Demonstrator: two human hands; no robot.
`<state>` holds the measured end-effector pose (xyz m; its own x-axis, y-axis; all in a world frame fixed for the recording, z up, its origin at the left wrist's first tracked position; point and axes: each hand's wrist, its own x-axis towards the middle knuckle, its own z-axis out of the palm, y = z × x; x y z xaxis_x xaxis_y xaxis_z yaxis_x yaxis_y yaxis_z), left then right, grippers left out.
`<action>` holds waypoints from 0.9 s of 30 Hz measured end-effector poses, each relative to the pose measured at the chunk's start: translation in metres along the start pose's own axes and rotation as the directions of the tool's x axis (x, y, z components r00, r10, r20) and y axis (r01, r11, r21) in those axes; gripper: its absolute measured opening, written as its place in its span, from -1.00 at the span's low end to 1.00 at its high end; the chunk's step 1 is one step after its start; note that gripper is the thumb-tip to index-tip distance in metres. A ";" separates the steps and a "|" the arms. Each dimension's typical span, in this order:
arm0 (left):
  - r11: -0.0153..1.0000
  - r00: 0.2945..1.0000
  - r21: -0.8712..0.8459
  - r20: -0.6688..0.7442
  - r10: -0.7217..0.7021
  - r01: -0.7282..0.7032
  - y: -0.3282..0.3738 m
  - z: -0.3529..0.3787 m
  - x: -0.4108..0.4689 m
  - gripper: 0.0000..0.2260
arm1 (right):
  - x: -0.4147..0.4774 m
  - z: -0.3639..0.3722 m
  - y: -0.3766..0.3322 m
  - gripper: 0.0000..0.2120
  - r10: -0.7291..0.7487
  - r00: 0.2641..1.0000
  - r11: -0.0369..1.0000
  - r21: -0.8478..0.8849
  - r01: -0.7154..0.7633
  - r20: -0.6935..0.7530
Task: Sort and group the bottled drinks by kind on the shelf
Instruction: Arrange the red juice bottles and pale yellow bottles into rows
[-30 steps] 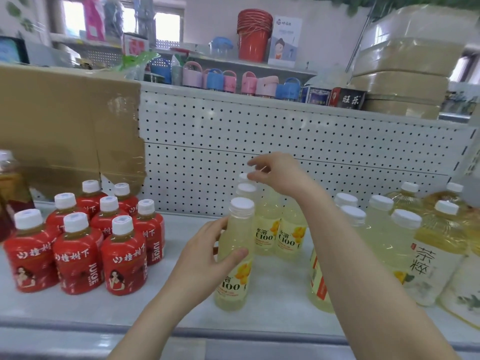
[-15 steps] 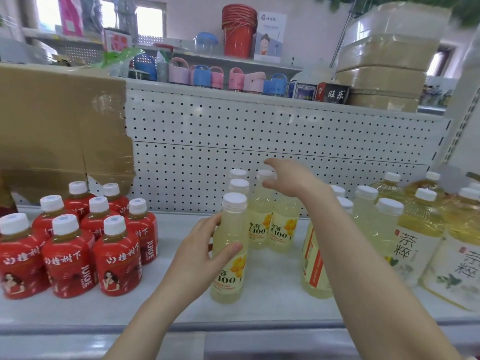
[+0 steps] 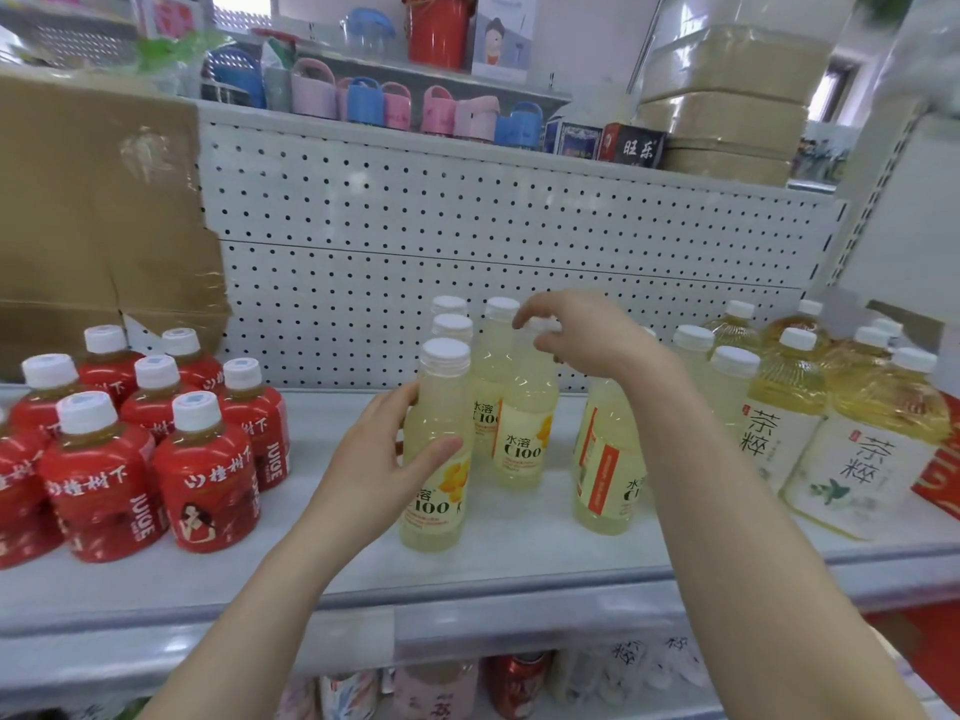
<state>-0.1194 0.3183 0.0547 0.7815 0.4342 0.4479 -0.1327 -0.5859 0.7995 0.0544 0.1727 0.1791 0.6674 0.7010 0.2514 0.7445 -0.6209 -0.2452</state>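
I am gripping a pale C100 bottle with my left hand, thumb across its front and fingers behind it, while it is standing upright on the shelf near the front edge, about midway along. My right hand is reaching over to the back row, its fingers curling narrowly around the cap of a second C100 bottle; whether it is truly pinching that cap I cannot tell. Three more C100 bottles are standing beside and behind these, toward the rear edge, and one more is sitting under my right forearm, turned sideways.

The shelf is pale grey, backed by a white pegboard, with cardboard covering the back at the left end.

I am counting at least seven red juice bottles bunched at the left end, well apart from the C100 group. At the right end I am seeing a cluster of yellow tea bottles, roughly seven caps, though the far ones are blurring together. A higher shelf is carrying small coloured cups and a red bucket.
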 end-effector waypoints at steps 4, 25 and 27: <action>1.000 1.000 0.021 -0.006 0.002 -0.001 0.000 0.000 -0.001 -0.58 | -0.004 0.007 -0.011 -0.64 -0.041 0.999 0.994 0.105 0.043 -0.024; 0.998 0.999 0.059 -0.036 -0.009 0.011 0.001 0.002 -0.003 -0.53 | -0.086 0.018 0.020 -0.67 0.209 0.913 0.976 0.134 -0.172 -0.350; 0.998 0.999 0.058 -0.035 -0.008 0.010 0.003 0.002 -0.004 -0.53 | -0.085 0.027 0.003 -0.62 0.178 0.913 0.977 0.177 -0.119 -0.366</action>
<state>-0.1213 0.3135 0.0545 0.7605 0.4632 0.4550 -0.0890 -0.6199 0.7796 -0.0001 0.1206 0.1319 0.7478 0.4016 0.5287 0.6451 -0.6278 -0.4356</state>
